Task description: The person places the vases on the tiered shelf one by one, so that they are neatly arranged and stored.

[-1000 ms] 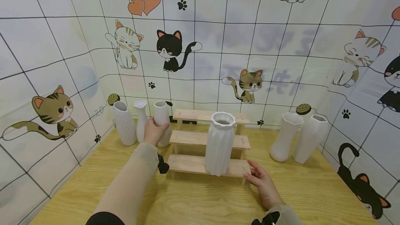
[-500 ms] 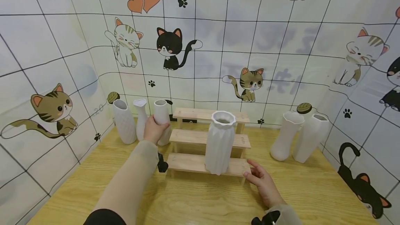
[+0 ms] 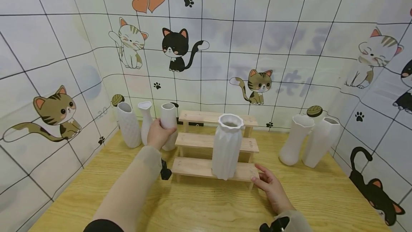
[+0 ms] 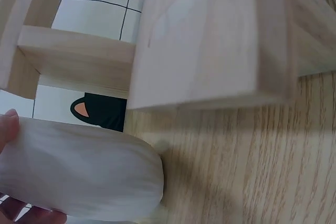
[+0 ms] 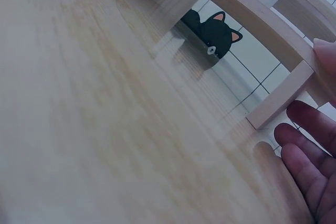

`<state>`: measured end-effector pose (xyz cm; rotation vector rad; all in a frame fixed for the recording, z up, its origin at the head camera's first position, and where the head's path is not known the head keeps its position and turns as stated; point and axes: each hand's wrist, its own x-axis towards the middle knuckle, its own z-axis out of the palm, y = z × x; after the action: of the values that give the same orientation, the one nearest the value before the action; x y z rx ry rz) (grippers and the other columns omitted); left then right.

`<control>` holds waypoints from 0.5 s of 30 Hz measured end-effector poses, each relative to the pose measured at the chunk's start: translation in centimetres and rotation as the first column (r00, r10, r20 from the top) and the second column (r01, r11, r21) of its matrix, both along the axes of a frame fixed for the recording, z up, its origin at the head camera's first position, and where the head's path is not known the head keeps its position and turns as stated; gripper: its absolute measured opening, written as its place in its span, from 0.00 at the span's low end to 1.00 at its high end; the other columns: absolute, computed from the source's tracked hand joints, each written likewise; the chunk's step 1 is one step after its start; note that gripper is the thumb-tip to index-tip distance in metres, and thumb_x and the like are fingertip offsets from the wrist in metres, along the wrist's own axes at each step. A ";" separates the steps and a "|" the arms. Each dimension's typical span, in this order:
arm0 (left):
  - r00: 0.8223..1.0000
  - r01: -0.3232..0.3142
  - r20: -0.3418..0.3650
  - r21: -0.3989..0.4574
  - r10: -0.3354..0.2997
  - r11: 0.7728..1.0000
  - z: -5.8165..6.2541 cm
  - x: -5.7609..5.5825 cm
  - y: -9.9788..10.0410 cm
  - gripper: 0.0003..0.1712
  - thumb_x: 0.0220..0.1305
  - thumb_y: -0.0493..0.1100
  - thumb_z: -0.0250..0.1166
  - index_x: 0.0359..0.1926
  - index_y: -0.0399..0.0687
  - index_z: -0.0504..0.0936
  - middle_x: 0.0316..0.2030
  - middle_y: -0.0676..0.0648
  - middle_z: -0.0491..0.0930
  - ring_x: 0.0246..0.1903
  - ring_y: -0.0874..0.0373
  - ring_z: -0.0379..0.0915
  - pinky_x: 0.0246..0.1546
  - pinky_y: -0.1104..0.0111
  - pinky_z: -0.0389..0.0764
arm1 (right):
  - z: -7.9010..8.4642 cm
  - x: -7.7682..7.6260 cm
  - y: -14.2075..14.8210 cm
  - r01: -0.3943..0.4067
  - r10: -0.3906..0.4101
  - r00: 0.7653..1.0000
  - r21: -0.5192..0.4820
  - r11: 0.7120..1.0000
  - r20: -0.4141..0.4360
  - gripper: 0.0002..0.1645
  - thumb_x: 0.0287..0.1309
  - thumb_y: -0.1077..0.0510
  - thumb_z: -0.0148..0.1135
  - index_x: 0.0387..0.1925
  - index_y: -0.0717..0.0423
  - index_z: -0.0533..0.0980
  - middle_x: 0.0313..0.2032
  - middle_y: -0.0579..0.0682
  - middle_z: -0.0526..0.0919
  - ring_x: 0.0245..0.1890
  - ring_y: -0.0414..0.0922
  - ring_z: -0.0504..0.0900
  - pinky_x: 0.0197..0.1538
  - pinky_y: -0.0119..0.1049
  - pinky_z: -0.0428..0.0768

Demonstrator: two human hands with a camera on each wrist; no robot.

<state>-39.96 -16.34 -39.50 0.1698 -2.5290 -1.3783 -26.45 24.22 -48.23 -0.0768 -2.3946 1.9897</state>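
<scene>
My left hand (image 3: 157, 135) grips a white cylindrical vase (image 3: 169, 121) left of a three-step wooden stand (image 3: 190, 167). In the left wrist view, fingertips (image 4: 39, 216) lie along the side of this vase (image 4: 89, 169); its base is close to the tabletop, and I cannot tell whether it touches. A large white pleated vase (image 3: 226, 149) with a scalloped rim stands on the lowest step. At that step's right end, my right hand (image 3: 269, 189) holds the corner between thumb and fingers. The right wrist view has the loosely bent fingers (image 5: 304, 156) beside the stand's leg (image 5: 278, 95).
A textured white vase (image 3: 129, 126) and a slim-necked one (image 3: 146, 121) stand left of my left hand. Right of the stand are a flared white vase (image 3: 295, 140) and an angular one (image 3: 322, 142). Cat-patterned walls (image 3: 206, 63) enclose the wooden table (image 3: 206, 207).
The cylindrical vase in my left hand has shifted slightly right, widening the gap to the slim-necked vase. My right hand stays at the step's end.
</scene>
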 end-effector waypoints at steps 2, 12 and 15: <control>1.000 0.000 0.001 0.000 0.000 1.000 0.3 0.3 0.0 0.41 0.56 0.52 0.72 0.64 0.39 0.65 0.58 0.37 0.72 0.56 0.41 0.70 0.56 0.48 0.70 | 0.0 0.0 0.0 -0.001 0.001 1.000 0.000 1.000 0.000 0.37 0.60 0.57 0.64 0.69 0.57 0.63 0.43 0.54 0.79 0.43 0.43 0.75 0.49 0.36 0.70; 1.000 0.014 0.027 0.007 -0.014 1.000 1.5 1.8 0.2 0.41 0.56 0.54 0.71 0.64 0.41 0.64 0.58 0.39 0.72 0.56 0.42 0.70 0.54 0.47 0.72 | 0.1 0.1 0.2 -0.011 0.011 1.000 -0.005 1.000 0.006 0.38 0.61 0.57 0.64 0.69 0.56 0.62 0.46 0.54 0.79 0.44 0.43 0.75 0.49 0.36 0.71; 0.999 0.026 0.035 0.016 -0.026 1.000 1.5 2.2 0.2 0.43 0.55 0.55 0.71 0.65 0.41 0.63 0.58 0.39 0.71 0.56 0.42 0.70 0.53 0.47 0.72 | 0.2 0.2 0.1 -0.018 0.018 1.000 -0.006 1.000 0.013 0.38 0.62 0.56 0.64 0.70 0.55 0.60 0.47 0.55 0.78 0.45 0.43 0.75 0.49 0.36 0.72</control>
<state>-37.73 -16.11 -37.97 0.1662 -2.5582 -1.4170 -26.23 24.34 -48.06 -0.0683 -2.4060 2.0104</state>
